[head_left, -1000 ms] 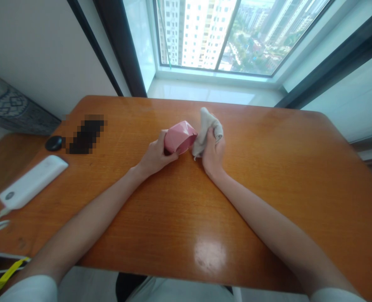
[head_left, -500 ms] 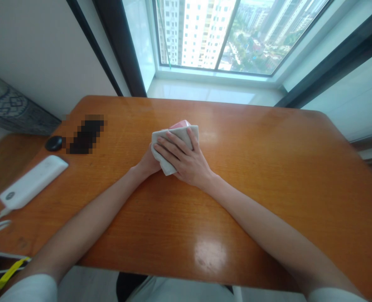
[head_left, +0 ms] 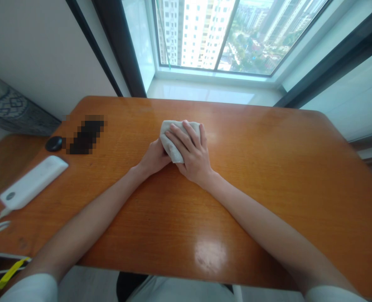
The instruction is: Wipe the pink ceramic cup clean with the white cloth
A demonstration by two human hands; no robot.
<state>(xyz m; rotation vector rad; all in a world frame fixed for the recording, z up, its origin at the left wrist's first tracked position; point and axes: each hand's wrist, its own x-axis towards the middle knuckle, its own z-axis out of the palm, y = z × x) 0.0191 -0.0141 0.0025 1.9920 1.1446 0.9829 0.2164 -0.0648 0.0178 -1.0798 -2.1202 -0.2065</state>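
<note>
My right hand (head_left: 192, 152) lies over a folded pale grey cloth (head_left: 171, 128), fingers bent across its top and pressing it down. From the left, my left hand (head_left: 154, 157) reaches under the cloth's near edge, its fingers curled and mostly covered. A pink object that showed behind the cloth half a second ago is now hidden beneath it, between the two hands. Both hands are close together above the middle of the brown wooden table (head_left: 252, 167).
On the table's left side are a white power strip-like block (head_left: 33, 182) with a white cable, a black mouse-like object (head_left: 53, 144) and a dark pixelated item (head_left: 87, 136). A yellow tag (head_left: 12, 272) lies by cables at lower left. A window (head_left: 217, 37) is beyond.
The cloth and my right hand have shifted slightly right and away from me, covering the pink object. More of my left hand shows now.
</note>
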